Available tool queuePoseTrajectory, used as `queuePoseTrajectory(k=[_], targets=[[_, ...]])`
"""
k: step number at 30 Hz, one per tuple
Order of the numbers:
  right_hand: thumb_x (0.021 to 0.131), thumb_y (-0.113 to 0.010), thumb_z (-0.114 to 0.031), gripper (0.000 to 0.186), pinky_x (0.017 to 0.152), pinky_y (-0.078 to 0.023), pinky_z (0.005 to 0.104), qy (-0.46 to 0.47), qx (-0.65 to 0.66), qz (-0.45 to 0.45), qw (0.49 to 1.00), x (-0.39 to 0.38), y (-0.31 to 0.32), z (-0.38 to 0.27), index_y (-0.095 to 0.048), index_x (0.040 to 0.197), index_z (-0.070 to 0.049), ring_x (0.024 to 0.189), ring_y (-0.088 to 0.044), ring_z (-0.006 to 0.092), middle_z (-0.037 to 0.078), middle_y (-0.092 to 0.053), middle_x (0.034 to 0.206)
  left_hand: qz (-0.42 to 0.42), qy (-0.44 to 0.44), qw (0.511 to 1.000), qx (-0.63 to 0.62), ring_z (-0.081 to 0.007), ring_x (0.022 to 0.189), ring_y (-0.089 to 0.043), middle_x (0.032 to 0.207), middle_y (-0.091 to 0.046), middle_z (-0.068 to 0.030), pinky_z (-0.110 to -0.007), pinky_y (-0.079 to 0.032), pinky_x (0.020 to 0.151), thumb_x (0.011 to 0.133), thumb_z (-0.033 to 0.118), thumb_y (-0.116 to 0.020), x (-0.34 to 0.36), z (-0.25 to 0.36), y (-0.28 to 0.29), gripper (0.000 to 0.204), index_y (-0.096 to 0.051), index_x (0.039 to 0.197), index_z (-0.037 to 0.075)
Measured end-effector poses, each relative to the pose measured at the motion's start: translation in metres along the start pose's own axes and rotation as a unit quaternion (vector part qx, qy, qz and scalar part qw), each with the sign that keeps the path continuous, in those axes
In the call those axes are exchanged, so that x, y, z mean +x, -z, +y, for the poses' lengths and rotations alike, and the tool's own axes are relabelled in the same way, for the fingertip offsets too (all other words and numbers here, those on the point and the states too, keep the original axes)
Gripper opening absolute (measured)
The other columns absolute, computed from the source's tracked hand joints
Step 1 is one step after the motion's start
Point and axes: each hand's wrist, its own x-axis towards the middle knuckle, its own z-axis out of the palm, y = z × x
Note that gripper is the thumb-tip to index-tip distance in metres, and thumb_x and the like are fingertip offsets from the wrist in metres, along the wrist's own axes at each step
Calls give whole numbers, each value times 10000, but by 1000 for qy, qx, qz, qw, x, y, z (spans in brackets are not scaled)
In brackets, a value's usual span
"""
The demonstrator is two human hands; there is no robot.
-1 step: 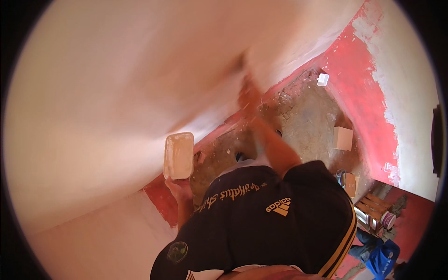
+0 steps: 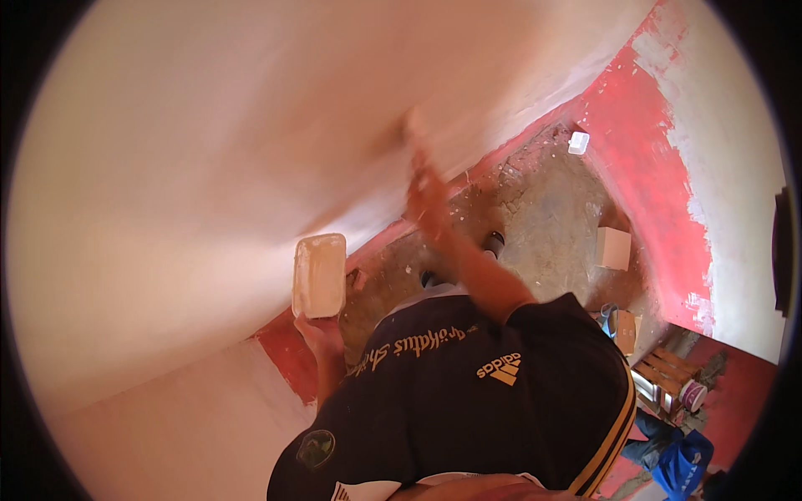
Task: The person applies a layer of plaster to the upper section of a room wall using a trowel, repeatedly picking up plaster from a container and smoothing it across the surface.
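Note:
At the left, my left hand [image 2: 316, 332] is closed round the lower end of a shallow rectangular tub [image 2: 342, 271], holding it close to the pale, smooth wall [image 2: 192, 184]. The tub looks cream-coloured and smeared; what lies inside is hard to make out. My right hand [image 2: 428, 196] reaches up and forward at the wall's surface, smeared by motion. Its fingers, and whether they hold a tool, cannot be made out. A faint dark shadow falls on the wall just beyond that hand.
A red band runs along the wall's foot above a dirty floor [image 2: 547, 213]. Further off are a white container [image 2: 578, 143], a cardboard box [image 2: 614, 249], a wooden crate [image 2: 666, 370] and a bucket [image 2: 692, 396]. Lower right, a person in blue [image 2: 681, 468] is partly visible.
My right hand has swept left and a little nearer along the wall, its forearm following. My left hand and the tub have hardly shifted.

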Motion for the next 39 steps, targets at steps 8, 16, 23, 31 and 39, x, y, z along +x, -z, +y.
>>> queuePoseTrajectory(k=[8,16,23,31,39], targets=[[1040,-410,-117,423,602,-445,281,-170,266,99,944,37,37,8,-507,1450,-82,697,-500,110,18,-623,901,24,-46,998,-26,-293,1242,-557,1430,-512,-94,-465,-511,938,944,399,-411,-9,24,29,572,-418,1449,129],[1016,-449,-43,404,1004,-477,356,143,73,-34,986,-73,-45,5,-502,1410,26,1313,-540,260,215,-492,1467,106,-23,994,20,-300,1249,-547,1432,-508,-99,-468,-512,936,948,420,-404,-13,4,34,603,-402,1467,112],[1052,-390,-134,414,1020,-469,353,-130,90,36,987,54,55,20,-485,1430,4,1226,-578,274,211,-573,1363,73,-72,994,26,-303,1258,-542,1442,-501,-105,-470,-502,954,947,425,-411,-26,4,24,614,-400,1470,105],[1050,-448,-206,428,823,-464,322,-52,186,-93,977,-69,-20,13,-498,1436,-30,1055,-585,166,159,-552,1403,144,-5,989,7,-284,1214,-537,1415,-500,-97,-435,-499,935,940,429,-416,-34,8,16,570,-441,1437,150],[930,-422,59,487,945,-510,344,-192,5,-27,981,28,60,9,-540,1395,-22,1069,-656,273,165,-663,1253,123,-69,990,-11,-277,1193,-532,1388,-491,-119,-427,-497,926,941,454,-429,-35,15,22,586,-437,1431,133]])
